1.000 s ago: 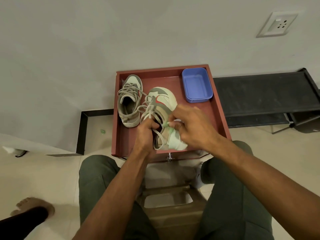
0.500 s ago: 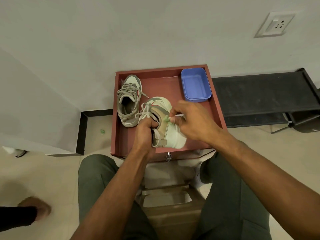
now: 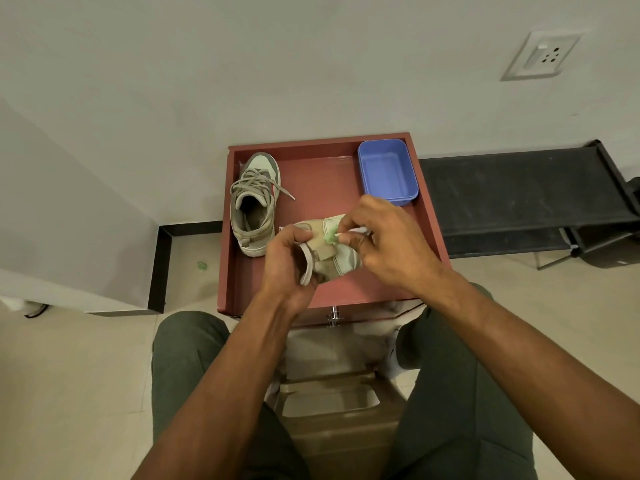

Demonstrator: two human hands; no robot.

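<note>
Since half a second ago the sneaker (image 3: 341,261) has been turned: its laces are out of sight and its heel faces the person. It is held over the near half of the red table (image 3: 322,178). The left hand (image 3: 287,261) grips it, fingers curled round the heel collar. The right hand (image 3: 384,244) pinches a green-headed brush (image 3: 331,236), whose tip touches the heel. The other sneaker (image 3: 254,202) lies to the left.
</note>
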